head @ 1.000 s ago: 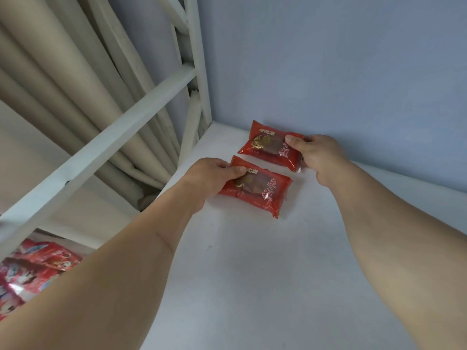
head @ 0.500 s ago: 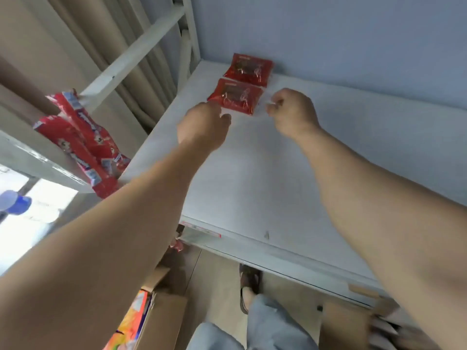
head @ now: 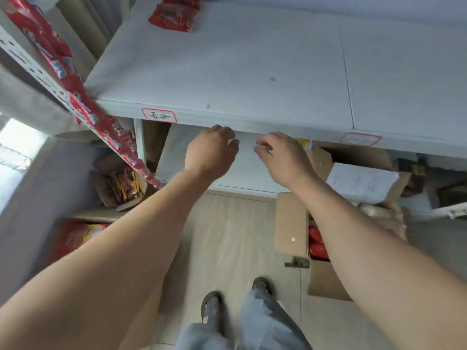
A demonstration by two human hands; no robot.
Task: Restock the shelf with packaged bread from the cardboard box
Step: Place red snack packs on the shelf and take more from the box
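2 crinkly red packets [head: 174, 17] top smooth shelf [head: 252, 72].

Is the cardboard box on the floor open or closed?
Open: the cardboard box has its flap folded out, and red packets show inside.

Pale wood-look floor [head: 235, 238] lies below the hands; beige curtains [head: 88, 24] hang far up-left; bright daylight [head: 15, 147] enters at left.

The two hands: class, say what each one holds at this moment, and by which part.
Nothing is held. The left hand and right hand are both empty, fingers loosely curled, in front of the shelf edge.
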